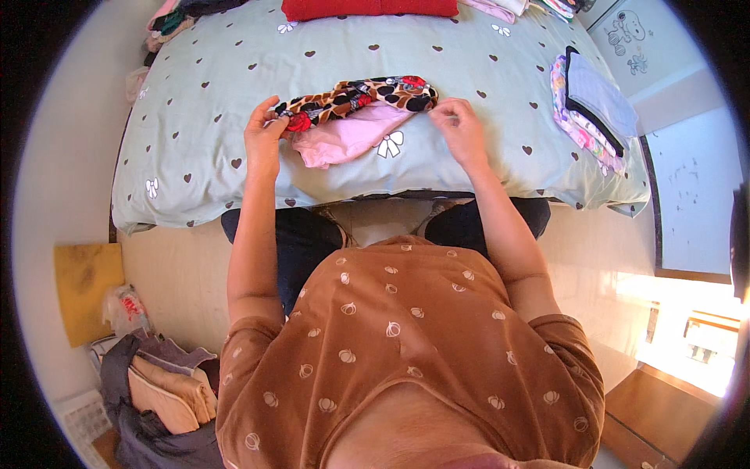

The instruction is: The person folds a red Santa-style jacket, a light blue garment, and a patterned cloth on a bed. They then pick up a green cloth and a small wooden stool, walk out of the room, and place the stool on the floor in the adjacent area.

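A leopard-print cloth (384,92) with red flowers lies across the bed in front of me, rolled or folded into a long strip. Under its near side is a pink cloth (351,133), spread unevenly; whether the two are one garment I cannot tell. My left hand (263,132) pinches the strip's left end between thumb and fingers. At the right end, my right hand (460,129) has its fingers curled and fingertips on the strip's edge. Beneath both hands is a pale green bedsheet (328,184) printed with dark hearts and white bows.
A folded red cloth (369,7) lies at the bed's far side. Folded clothes (597,105) are stacked on the right, with more clothes (170,23) at the far left. On the floor at left are a yellow board (88,293), a plastic bag (128,311) and piled fabrics (167,387).
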The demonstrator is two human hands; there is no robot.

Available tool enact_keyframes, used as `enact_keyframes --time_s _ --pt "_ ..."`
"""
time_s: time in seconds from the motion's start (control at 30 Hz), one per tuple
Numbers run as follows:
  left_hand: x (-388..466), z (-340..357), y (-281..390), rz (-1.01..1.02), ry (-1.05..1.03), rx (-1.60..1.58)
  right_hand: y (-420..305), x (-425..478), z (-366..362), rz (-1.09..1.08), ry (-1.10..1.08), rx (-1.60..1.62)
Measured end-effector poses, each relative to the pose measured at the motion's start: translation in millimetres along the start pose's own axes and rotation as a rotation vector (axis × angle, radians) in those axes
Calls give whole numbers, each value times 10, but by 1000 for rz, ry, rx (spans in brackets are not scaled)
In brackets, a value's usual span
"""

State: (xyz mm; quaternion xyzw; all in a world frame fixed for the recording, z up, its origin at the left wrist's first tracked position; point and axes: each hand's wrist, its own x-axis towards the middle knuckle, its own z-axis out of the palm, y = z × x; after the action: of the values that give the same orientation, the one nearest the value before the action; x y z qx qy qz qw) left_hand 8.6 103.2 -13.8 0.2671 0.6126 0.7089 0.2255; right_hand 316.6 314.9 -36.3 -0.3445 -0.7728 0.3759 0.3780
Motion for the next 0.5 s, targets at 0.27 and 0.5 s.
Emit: enact_keyframes --time_s 0.27,0.5 --pt "74 90 262 48 2 13 -157 332 269 -40 107 -242" --pt "409 160 622 245 43 -94 -211 1330 -5 223 -224 403"
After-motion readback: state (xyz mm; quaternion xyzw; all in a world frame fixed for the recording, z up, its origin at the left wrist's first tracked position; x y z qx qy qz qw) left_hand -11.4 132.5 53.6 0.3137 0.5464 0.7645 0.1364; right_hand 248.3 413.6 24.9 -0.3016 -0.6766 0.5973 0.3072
